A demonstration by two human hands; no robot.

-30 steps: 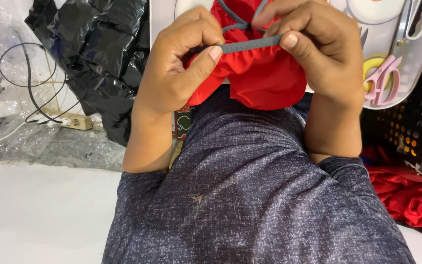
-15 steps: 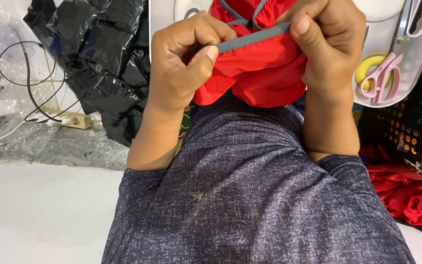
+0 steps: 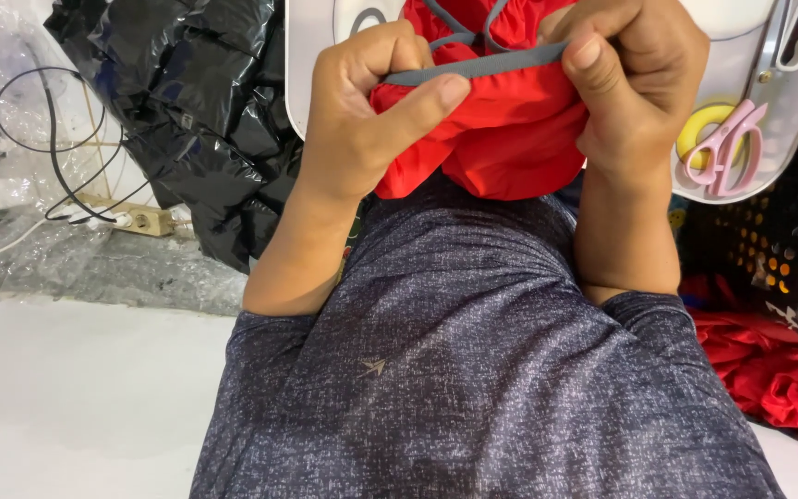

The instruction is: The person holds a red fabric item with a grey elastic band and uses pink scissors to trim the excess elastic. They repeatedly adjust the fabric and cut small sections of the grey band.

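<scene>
Both hands, left hand (image 3: 362, 129) and right hand (image 3: 634, 88), pinch the grey strap (image 3: 491, 66) stretched between them, atop the red cloth (image 3: 501, 139).

Red fabric (image 3: 501, 120) top cut off by frame edge — scissors (image 3: 727, 148) half hidden.

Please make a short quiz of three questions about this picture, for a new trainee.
1. True or false: both hands pinch the grey strip along the edge of the red fabric.
2. What lies on the white surface beside the right hand? A) a hammer B) pink and yellow scissors C) a cup
3. What hangs behind the left hand?

Key: 1 true; 2 B; 3 black plastic sheeting.
</scene>
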